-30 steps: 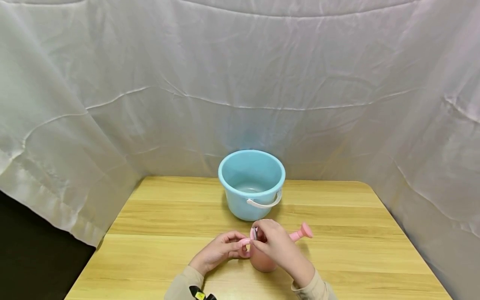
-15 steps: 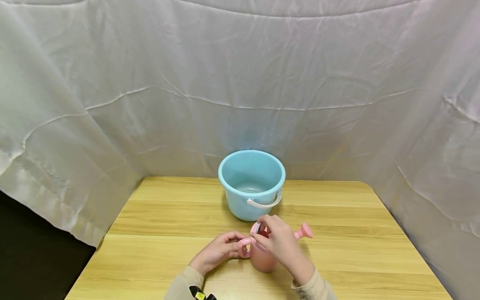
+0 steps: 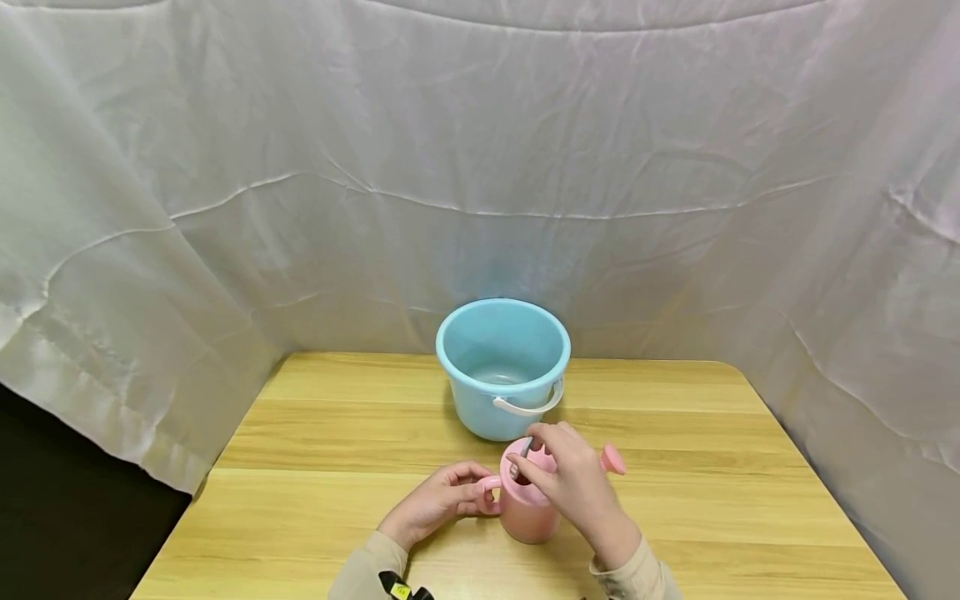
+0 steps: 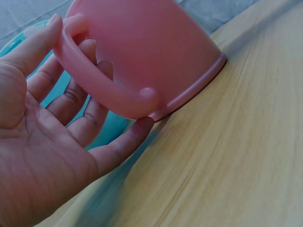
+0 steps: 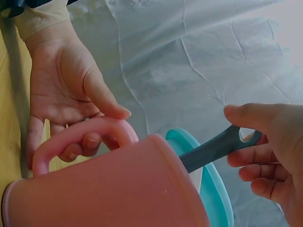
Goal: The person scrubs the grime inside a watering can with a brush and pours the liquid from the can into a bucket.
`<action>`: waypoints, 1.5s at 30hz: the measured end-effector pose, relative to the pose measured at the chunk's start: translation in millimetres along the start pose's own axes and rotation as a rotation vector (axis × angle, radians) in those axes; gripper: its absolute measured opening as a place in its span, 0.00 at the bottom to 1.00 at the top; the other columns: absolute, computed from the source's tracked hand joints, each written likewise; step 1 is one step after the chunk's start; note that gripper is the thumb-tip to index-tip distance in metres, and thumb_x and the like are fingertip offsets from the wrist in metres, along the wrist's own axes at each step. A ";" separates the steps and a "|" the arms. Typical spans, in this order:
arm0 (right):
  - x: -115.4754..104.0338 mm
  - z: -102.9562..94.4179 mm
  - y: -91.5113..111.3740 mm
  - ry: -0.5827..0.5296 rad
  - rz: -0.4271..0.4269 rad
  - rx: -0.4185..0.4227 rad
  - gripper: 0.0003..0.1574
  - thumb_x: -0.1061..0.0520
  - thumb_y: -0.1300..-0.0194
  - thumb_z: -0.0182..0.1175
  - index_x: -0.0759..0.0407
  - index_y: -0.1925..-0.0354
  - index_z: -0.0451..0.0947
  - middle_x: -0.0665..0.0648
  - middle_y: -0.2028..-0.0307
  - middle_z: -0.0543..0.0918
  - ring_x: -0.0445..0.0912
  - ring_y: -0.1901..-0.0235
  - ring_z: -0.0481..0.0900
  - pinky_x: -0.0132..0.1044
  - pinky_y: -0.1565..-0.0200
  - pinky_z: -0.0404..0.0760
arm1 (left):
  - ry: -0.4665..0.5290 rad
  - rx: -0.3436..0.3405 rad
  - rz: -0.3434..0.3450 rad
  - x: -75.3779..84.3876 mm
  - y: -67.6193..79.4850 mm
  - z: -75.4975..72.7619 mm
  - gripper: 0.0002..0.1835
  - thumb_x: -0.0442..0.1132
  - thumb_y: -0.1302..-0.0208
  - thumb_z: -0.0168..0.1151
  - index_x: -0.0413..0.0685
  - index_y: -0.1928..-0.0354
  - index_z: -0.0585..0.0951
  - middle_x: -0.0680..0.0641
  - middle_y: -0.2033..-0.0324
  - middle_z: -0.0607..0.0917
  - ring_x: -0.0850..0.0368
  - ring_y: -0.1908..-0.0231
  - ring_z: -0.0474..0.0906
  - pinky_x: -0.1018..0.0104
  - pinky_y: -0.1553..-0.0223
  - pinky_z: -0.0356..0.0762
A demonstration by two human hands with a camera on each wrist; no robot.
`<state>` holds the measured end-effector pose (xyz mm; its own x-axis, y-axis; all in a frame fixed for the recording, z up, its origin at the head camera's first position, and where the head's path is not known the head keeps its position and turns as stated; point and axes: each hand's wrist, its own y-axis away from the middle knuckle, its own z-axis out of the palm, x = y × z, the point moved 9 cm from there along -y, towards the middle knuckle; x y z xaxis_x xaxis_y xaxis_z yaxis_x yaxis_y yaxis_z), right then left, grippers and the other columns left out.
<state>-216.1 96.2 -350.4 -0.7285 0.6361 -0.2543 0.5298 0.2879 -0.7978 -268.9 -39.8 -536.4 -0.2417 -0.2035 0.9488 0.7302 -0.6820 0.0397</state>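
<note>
A pink watering can (image 3: 528,518) stands upright on the wooden table, its spout and sprinkler head (image 3: 613,460) pointing right. My left hand (image 3: 435,502) holds the can's loop handle (image 4: 90,75), thumb on top and fingers curled through the loop. Above the can's open top is my right hand (image 3: 576,482). Its thumb and fingers pinch the end of a dark grey handle (image 5: 208,150) with a hanging hole. This handle slants down into the can, and the tool's other end is hidden inside.
Just behind the can stands a light blue bucket (image 3: 480,407) with a white carrying handle (image 3: 528,410) hanging down in front. Grey-white curtains (image 3: 480,167) enclose the back and sides of the table (image 3: 315,467).
My right hand has shifted right and slightly back, drawing the top of the grey handle away from the can's left rim. The left hand and the can stay put.
</note>
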 end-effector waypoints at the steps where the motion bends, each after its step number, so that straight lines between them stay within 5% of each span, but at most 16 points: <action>1: 0.3 0.4 0.0 0.004 -0.005 -0.004 0.21 0.59 0.57 0.77 0.58 0.63 0.79 0.50 0.74 0.79 0.39 0.72 0.73 0.21 0.70 0.72 | 0.000 0.000 0.000 0.2 0.2 0.1 0.10 0.38 0.30 0.57 0.46 0.49 0.78 0.49 0.61 0.84 0.52 0.55 0.85 0.51 0.41 0.79; 8: 1.2 11.1 3.1 0.108 -0.073 -0.076 0.21 0.50 0.56 0.77 0.57 0.64 0.82 0.48 0.72 0.82 0.39 0.68 0.75 0.28 0.67 0.74 | -0.005 -0.003 0.003 0.8 0.9 -0.4 0.11 0.39 0.30 0.57 0.47 0.49 0.78 0.51 0.62 0.84 0.52 0.54 0.85 0.51 0.41 0.79; 17: 7.2 31.1 10.7 0.173 -0.061 -0.196 0.18 0.48 0.51 0.74 0.53 0.64 0.80 0.45 0.74 0.81 0.38 0.70 0.71 0.29 0.69 0.72 | -0.009 -0.008 0.006 -0.3 0.2 -0.5 0.11 0.39 0.29 0.56 0.46 0.49 0.78 0.51 0.63 0.84 0.53 0.55 0.85 0.52 0.42 0.79; 32: 6.1 18.3 7.7 0.112 -0.077 -0.064 0.14 0.52 0.49 0.72 0.55 0.66 0.80 0.48 0.73 0.79 0.40 0.68 0.73 0.27 0.67 0.74 | -0.019 -0.003 0.013 -0.9 -0.7 -1.9 0.11 0.38 0.30 0.56 0.45 0.49 0.78 0.50 0.63 0.84 0.52 0.55 0.85 0.50 0.42 0.79; 38: 0.9 0.2 3.4 0.051 -0.086 0.051 0.14 0.49 0.37 0.65 0.58 0.65 0.80 0.51 0.73 0.81 0.43 0.69 0.75 0.31 0.67 0.76 | -0.019 -0.003 0.014 -1.4 -0.8 -2.1 0.11 0.38 0.30 0.56 0.45 0.48 0.78 0.51 0.63 0.85 0.52 0.55 0.85 0.50 0.42 0.79; 45: -0.5 -2.7 3.5 0.047 -0.095 0.072 0.14 0.48 0.34 0.62 0.58 0.65 0.80 0.51 0.74 0.81 0.42 0.70 0.74 0.30 0.69 0.76 | -0.012 -0.001 0.005 -1.0 -0.6 -1.2 0.10 0.38 0.30 0.56 0.47 0.49 0.78 0.51 0.64 0.85 0.52 0.55 0.85 0.51 0.42 0.79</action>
<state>-212.7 98.8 -351.6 -0.7519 0.6418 -0.1505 0.4252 0.2977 -0.8547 -269.9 -40.0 -537.7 -0.2303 -0.1982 0.9527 0.7307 -0.6818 0.0347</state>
